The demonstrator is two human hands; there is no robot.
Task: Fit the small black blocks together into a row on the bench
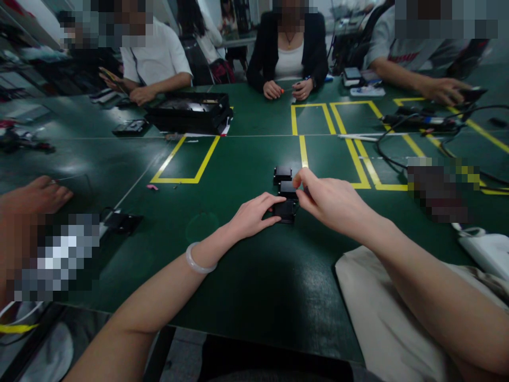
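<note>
Three small black box-shaped parts lie in a column on the green table: a far black box (pixel 283 173), a middle black box (pixel 287 189) and a near black box (pixel 283 211). My left hand (pixel 254 213), with a pale bangle on its wrist, grips the near box at its left side between thumb and fingers. Bent over the right end of the middle box, my right hand (pixel 324 199) has its thumb and fingers drawn together in a pinch. Whatever is between those fingertips is too small or hidden to make out.
Yellow tape rectangles mark the green table (pixel 238 286). A black bin (pixel 186 112) stands at the back left, cables (pixel 392 159) lie at the right. A beige cloth bag (pixel 369 297) rests beneath my right forearm. Another person's hand (pixel 40 196) is at left; several people sit opposite.
</note>
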